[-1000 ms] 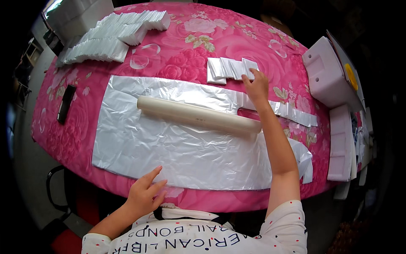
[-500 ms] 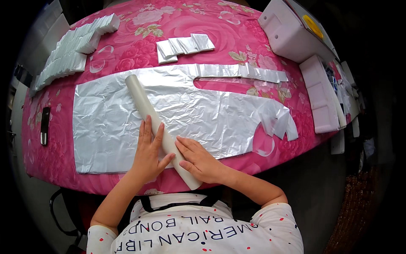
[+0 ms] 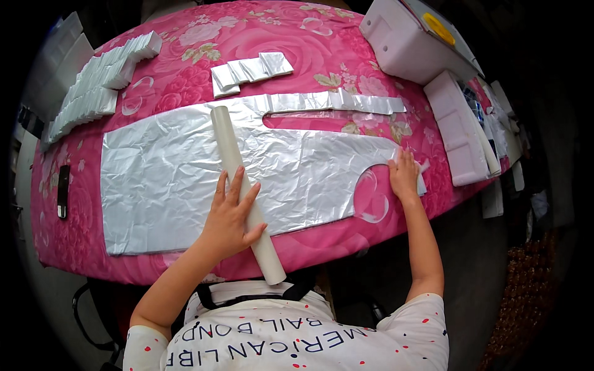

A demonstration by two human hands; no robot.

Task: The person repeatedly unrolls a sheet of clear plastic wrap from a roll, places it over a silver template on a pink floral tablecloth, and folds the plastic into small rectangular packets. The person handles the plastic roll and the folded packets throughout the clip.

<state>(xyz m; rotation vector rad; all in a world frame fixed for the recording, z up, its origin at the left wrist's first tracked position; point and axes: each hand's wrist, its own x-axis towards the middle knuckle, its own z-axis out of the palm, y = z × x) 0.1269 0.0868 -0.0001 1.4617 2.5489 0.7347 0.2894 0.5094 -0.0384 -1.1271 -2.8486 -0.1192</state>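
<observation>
A thin, shiny white plastic apron (image 3: 167,179) lies spread out and creased, its narrow strap-like parts toward the right. Across it, at a slant, rests a pale roller tube (image 3: 230,145) whose near end reaches past the table edge. My left hand (image 3: 230,222) lies on the tube with its fingers spread, not wrapped round it. My right hand (image 3: 404,175) is at the apron's right end, fingers stretched out and lying on the plastic beside the curved cut-out. It covers part of the strap there.
Folded white plastic packets (image 3: 250,71) lie beyond the apron, and tight rows of more (image 3: 93,86) stand at the far left. A black slim object (image 3: 64,191) is at the left. White foam boxes (image 3: 402,46) line the right side of the pink flowered tablecloth (image 3: 297,244).
My right hand has left the tube and moved right to the apron's end. The tube has turned more upright, with my left hand still on it. The view has shifted slightly.
</observation>
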